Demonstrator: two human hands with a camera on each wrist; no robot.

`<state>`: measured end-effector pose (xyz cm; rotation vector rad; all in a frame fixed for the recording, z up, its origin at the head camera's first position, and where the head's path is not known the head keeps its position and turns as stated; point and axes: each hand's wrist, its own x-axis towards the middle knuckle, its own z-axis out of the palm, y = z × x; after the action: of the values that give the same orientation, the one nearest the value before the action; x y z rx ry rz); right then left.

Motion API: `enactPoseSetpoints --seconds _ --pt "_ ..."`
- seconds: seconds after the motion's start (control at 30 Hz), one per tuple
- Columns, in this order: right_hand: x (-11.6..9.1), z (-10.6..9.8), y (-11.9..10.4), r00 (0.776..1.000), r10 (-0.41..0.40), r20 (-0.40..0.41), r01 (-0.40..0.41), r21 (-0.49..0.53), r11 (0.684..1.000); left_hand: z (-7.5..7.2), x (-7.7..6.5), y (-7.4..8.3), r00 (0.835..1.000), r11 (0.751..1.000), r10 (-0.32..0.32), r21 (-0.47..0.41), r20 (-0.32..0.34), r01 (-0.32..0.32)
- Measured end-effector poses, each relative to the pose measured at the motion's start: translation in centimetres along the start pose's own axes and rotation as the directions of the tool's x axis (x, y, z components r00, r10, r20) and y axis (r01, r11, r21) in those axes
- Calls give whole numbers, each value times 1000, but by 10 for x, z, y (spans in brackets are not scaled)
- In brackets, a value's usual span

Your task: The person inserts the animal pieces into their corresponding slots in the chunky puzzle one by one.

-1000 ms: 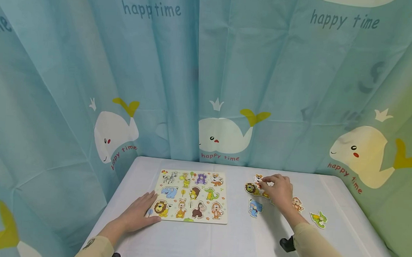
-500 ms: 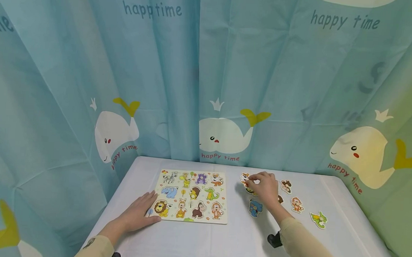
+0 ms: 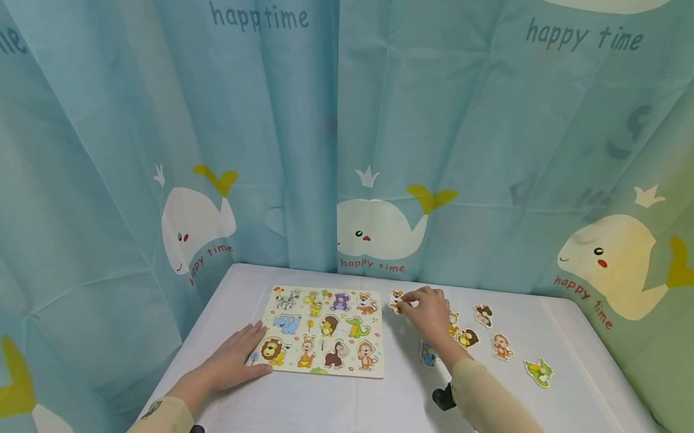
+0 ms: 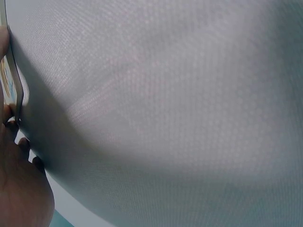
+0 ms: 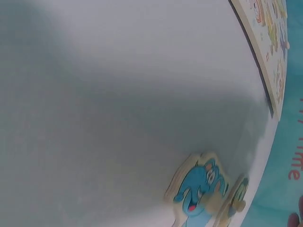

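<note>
My right hand point(image 3: 427, 312) pinches a tiger puzzle piece point(image 3: 395, 301) between thumb and finger, just right of the puzzle board point(image 3: 321, 368). Fingertips cover part of the piece. Pale and rectangular, the board has printed animals in rows, among them a tiger picture point(image 3: 366, 303) at its upper right. My left hand point(image 3: 235, 358) rests flat at the board's lower left edge, thumb on the corner. In the left wrist view, that hand point(image 4: 23, 194) shows beside the board's edge point(image 4: 17, 85). A blue elephant piece point(image 5: 196, 189) with a knob lies below the right hand.
Loose animal pieces lie on the white table point(image 3: 325, 411), to the right: a hedgehog point(image 3: 467, 338), a brown animal point(image 3: 484, 315), a monkey point(image 3: 502, 347) and a crocodile point(image 3: 538, 372). A blue whale-print curtain point(image 3: 381, 127) hangs behind the table.
My right hand has moved left with the tiger piece, from among the loose pieces to beside the board. The hedgehog and other pieces are uncovered behind it. My left hand has stayed put.
</note>
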<state>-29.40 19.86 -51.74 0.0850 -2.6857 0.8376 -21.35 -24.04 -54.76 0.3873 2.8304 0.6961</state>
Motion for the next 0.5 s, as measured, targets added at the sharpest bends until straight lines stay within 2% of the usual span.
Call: enactPoseSetpoints --seconds 0.5 --pt "7 28 -16 999 27 31 -26 -16 1000 -1 -1 2 1000 1000 -15 4 4 15"
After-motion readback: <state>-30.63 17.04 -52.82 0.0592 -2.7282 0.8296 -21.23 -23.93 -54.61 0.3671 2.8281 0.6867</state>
